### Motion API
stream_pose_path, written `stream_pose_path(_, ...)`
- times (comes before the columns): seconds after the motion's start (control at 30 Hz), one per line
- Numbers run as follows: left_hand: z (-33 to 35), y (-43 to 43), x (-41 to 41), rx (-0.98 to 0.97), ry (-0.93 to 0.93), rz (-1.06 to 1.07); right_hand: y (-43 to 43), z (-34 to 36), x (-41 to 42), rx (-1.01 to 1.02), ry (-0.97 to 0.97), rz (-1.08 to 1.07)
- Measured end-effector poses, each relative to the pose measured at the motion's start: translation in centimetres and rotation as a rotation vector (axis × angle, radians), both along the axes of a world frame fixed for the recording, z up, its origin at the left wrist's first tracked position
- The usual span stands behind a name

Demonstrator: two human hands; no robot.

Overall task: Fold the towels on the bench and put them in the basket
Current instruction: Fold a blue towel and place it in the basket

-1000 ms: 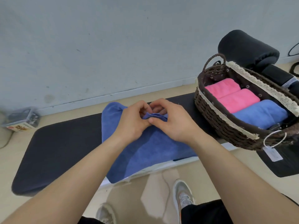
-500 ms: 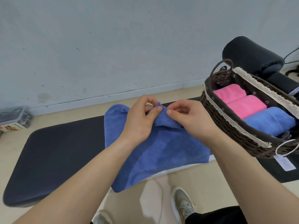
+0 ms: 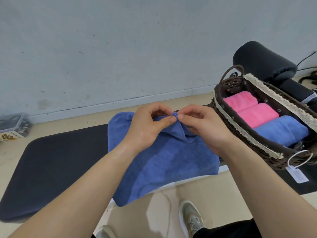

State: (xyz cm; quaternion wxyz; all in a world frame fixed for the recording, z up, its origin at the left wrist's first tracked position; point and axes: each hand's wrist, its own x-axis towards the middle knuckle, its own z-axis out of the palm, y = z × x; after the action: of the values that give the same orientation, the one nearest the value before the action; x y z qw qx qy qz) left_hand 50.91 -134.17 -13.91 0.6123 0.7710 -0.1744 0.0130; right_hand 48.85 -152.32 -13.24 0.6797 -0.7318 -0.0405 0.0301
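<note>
1. Left of the dark brown wicker basket with a lace rim (image 3: 229, 115), we work on the dark blue terry towel (image 3: 171, 162), which lies spread on the black padded bench (image 3: 60, 160) with its near edge hanging over the front.
2. Our left hand (image 3: 147, 127) and right hand (image 3: 205, 127) each pinch the same bit of cloth near the towel's far side, thumb against forefinger.
3. A second ago that cloth was a low bunch. Now it stands up in a small peak, so we judge the hold is found and the fold is only beginning.
4. Inside the basket lie two pink rolled towels (image 3: 240, 102) at the far end and one light blue rolled towel (image 3: 281, 129) next to them. We cannot see what room is left beyond it.
</note>
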Motion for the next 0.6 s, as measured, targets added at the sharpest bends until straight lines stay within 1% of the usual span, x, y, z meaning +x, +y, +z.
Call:
stream_pose_path(0.2,0.5,-0.7,-0.4,-0.009,0.026,0.059,-0.6,-0.1,-0.3,0.032,-0.002,0.050)
stream_pose_path(0.3,0.7,-0.9,-0.4,-0.009,0.026,0.084,-0.7,0.0,-0.6,-0.079,-0.050,0.099)
stream_pose_path(0.4,0.3,-0.7,-0.1,0.044,0.004,0.040,-0.3,-0.5,-0.6,-0.182,-0.084,0.062)
stream_pose_path(0.43,0.1,-0.5,0.0,0.106,-0.009,0.006,-0.1,-0.7,-0.5,-0.210,-0.100,0.040)
stream_pose_path(0.47,-0.1,-0.2,0.3,0.210,-0.040,-0.026,0.0,-0.7,-0.4,-0.224,-0.113,0.020)
stream_pose_path(0.53,-0.6,0.7,1.1,0.528,-0.163,-0.068,0.0,-0.7,-0.1,-0.196,-0.125,-0.011)
stream_pose_path(0.6,-0.8,1.9,2.0,0.812,-0.258,-0.060,0.1,-0.6,0.1,-0.140,-0.122,-0.038)
